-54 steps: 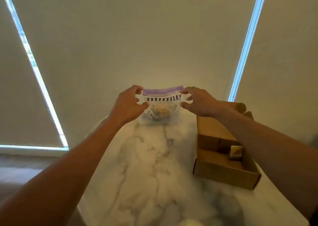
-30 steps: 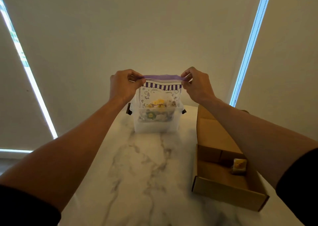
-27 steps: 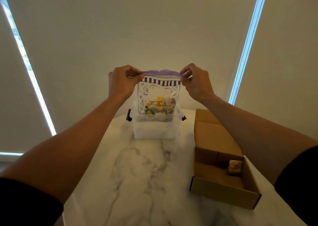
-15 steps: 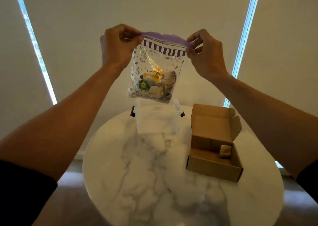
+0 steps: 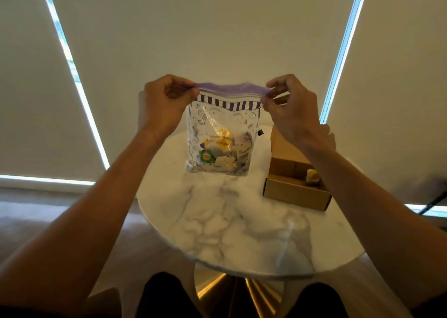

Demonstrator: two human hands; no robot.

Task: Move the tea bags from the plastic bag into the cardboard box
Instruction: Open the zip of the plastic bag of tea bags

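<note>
Fingers (image 5: pixel 180 89) of the left hand (image 5: pixel 162 110) were curled and pinched on the left end of the purple zip strip (image 5: pixel 232 87). The right hand (image 5: pixel 291 116) was pinched likewise on the right end. The plastic bag (image 5: pixel 222 124) was hung between them, clear of the tabletop (image 5: pixel 229 221), with the tea bags (image 5: pixel 217 156) bunched at its bottom.

Over the last 1.8 s the bag was lifted out of the clear tub (image 5: pixel 260 131) and brought nearer, over mid-table. Fetch judged done, seal opening next; whether the strip was already parted could not be told.

The cardboard box (image 5: pixel 295 193) was set open to the right, apart from the bag, one tea bag (image 5: pixel 312 176) already inside. Bare tabletop was left below and in front of the bag. The box was sat close to the right rim.
</note>
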